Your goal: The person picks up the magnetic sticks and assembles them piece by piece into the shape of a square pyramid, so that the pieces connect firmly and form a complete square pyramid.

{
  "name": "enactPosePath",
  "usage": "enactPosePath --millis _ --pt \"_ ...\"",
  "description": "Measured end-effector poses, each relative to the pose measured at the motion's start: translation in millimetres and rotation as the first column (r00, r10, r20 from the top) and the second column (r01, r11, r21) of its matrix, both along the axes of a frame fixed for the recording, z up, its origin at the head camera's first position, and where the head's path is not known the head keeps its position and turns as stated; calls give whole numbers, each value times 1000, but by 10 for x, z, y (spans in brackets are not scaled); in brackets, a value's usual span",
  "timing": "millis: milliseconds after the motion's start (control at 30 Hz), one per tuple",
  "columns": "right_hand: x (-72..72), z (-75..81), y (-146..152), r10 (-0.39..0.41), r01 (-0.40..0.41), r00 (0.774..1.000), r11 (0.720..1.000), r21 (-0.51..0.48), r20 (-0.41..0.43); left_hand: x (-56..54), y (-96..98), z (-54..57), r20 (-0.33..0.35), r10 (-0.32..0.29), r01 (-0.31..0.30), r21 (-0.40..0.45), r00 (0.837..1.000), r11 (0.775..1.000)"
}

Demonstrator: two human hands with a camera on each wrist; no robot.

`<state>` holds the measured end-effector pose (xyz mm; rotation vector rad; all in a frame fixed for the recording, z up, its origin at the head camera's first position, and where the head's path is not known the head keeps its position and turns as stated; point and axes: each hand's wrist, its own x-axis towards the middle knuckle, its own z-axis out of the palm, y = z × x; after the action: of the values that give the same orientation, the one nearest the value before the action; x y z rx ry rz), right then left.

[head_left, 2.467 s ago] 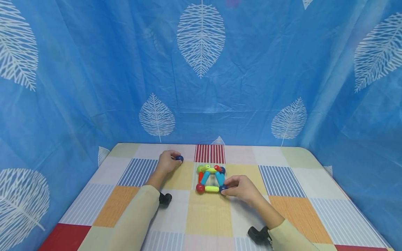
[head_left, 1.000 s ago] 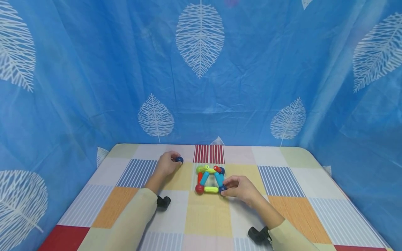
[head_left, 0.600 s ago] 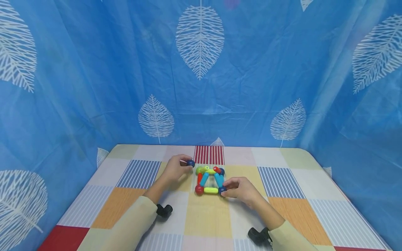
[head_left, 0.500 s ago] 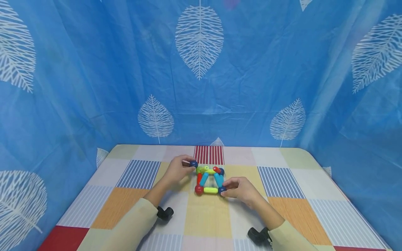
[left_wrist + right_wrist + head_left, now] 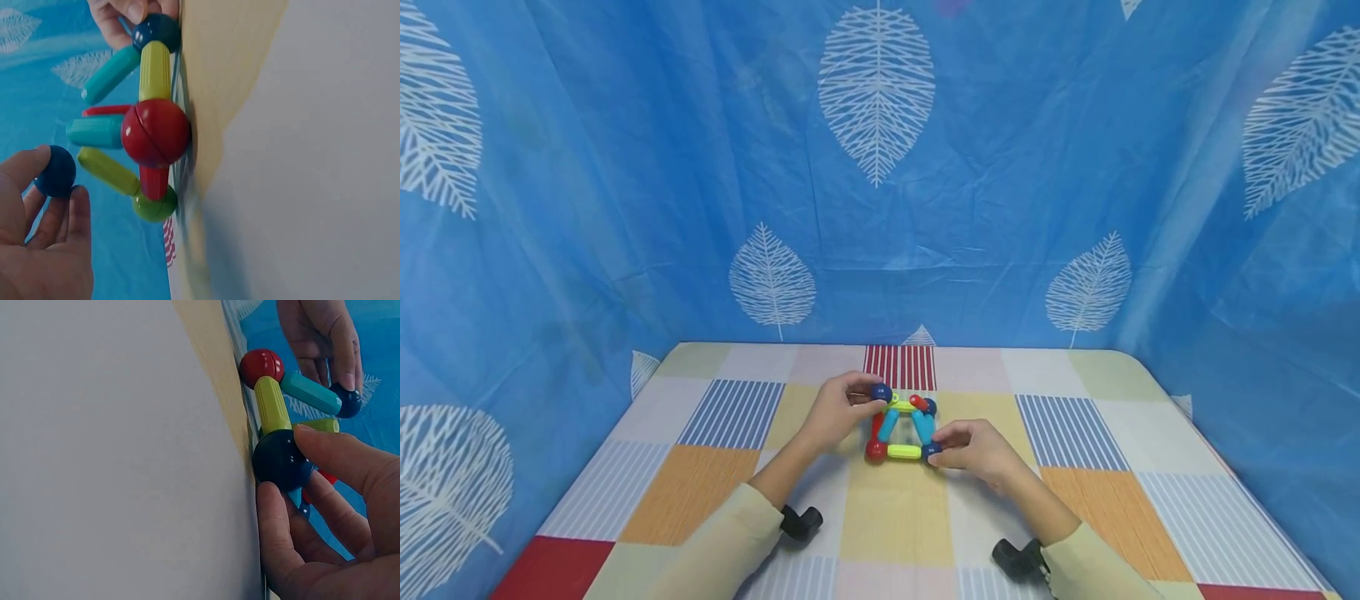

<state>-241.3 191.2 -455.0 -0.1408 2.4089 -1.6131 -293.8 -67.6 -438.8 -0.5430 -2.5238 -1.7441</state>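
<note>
A frame of magnetic rods and balls lies on the table, with a red ball (image 5: pixel 155 132) at its near left corner and a green ball (image 5: pixel 154 208) at the far left. Light blue rods (image 5: pixel 97 132), a yellow-green rod (image 5: pixel 107 170) and a red rod (image 5: pixel 918 402) slant up and inward from the corners. My left hand (image 5: pixel 838 412) pinches a loose dark blue ball (image 5: pixel 57 171) above the table, close to the raised rod tips. Between thumb and fingers, my right hand (image 5: pixel 981 454) holds the dark blue corner ball (image 5: pixel 281 460) at the near right, joined to a yellow-green rod (image 5: pixel 272 403).
A patchwork cloth (image 5: pixel 898 517) covers the table under the frame. Blue curtains (image 5: pixel 985 167) with white leaf prints enclose the back and sides. Black wrist devices (image 5: pixel 801 523) sit beneath both forearms.
My left hand has carried the loose blue ball rightward, from left of the frame to over its far left corner, now covering the green ball in the head view. The right hand stays put.
</note>
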Motion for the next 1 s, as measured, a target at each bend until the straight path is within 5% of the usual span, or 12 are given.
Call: enactPosePath --millis 1000 --pt "-53 -13 18 11 -10 999 1000 -25 30 37 289 -61 -54 -25 21 -75 998 997"
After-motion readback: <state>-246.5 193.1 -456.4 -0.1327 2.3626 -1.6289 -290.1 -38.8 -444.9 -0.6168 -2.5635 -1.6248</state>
